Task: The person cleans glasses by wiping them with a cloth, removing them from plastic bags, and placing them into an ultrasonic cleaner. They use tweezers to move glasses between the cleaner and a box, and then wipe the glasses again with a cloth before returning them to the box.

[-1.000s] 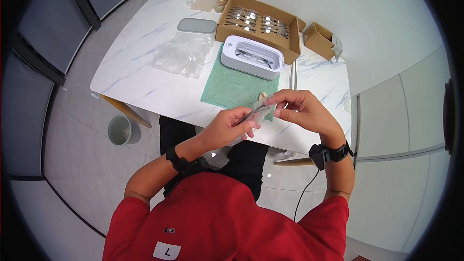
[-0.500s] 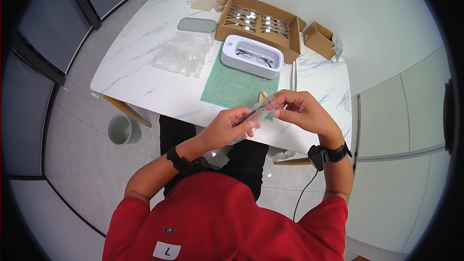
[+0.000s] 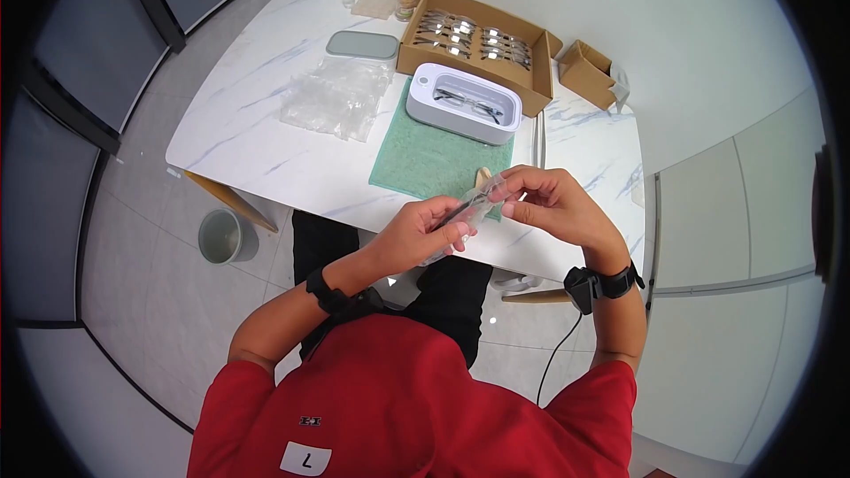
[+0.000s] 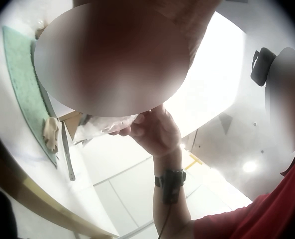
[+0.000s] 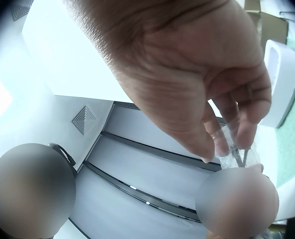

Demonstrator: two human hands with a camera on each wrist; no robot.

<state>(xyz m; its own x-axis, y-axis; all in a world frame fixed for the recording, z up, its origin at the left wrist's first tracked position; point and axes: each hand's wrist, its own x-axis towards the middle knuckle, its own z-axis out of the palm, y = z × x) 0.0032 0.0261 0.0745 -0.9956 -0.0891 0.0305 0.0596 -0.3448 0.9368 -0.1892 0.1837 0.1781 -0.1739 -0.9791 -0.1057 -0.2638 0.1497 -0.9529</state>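
Note:
Over the table's front edge, my left hand (image 3: 414, 232) grips a clear plastic bag (image 3: 482, 204). Inside the bag runs a thin dark frame, and in the right wrist view two slim dark arms (image 5: 240, 158), like those of eyeglasses, show through the film. My right hand (image 3: 558, 202) pinches the bag's far end between thumb and fingers. A blurred patch hides my left hand in both wrist views. Beyond the hands, a white cleaner tub (image 3: 465, 104) with a pair of glasses (image 3: 467, 104) in it stands on a green cloth (image 3: 416, 159).
A cardboard box (image 3: 540, 84) of several glasses stands at the back, beside a smaller carton (image 3: 586, 75). Clear plastic bags (image 3: 332, 102) and a grey lid (image 3: 361, 45) lie to the left. A beige item (image 3: 482, 175) rests on the cloth's front corner. A bin (image 3: 227, 237) stands on the floor.
Both hands keep nearly the same place and hold on the bag. Its film beside my right fingers has shifted slightly.

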